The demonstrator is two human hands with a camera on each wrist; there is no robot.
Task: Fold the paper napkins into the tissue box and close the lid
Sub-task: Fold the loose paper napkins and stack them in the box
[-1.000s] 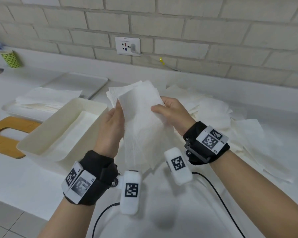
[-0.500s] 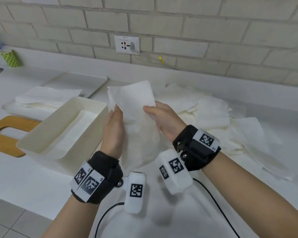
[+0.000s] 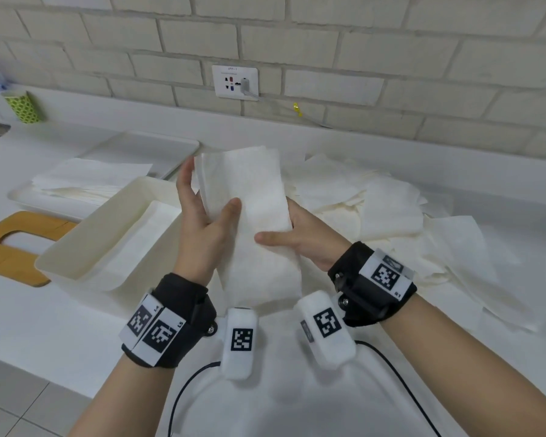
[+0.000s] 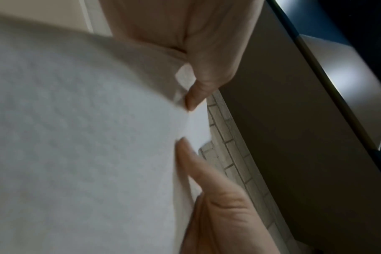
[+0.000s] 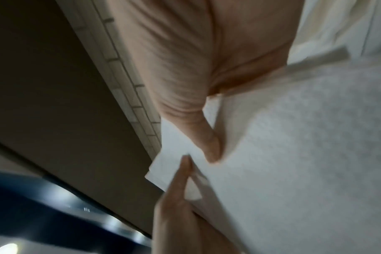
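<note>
While both thumbs press its front, left hand [image 3: 202, 228] and right hand [image 3: 300, 241] pinch the napkin [image 3: 249, 209].

Both forearms raised side by side: the left hand [image 3: 202, 222] with fingers extended upward, thumb pressing inward; the right hand [image 3: 300, 238] pinching, thumb pointing toward its partner.

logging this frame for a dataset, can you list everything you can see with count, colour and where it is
held napkin: one, white, upright between both hands
tissue box: one, cream, open, left of the hands, white napkin inside
lid: one, wooden with slot, counter far left
loose napkins: pile, white, counter right
tray: one, white, behind box, napkin stack beside it
cup: one, green patterned, far left
socket: one, white, brick wall
left hand: holds the napkin's left edge
right hand: pinches its right edge
</note>
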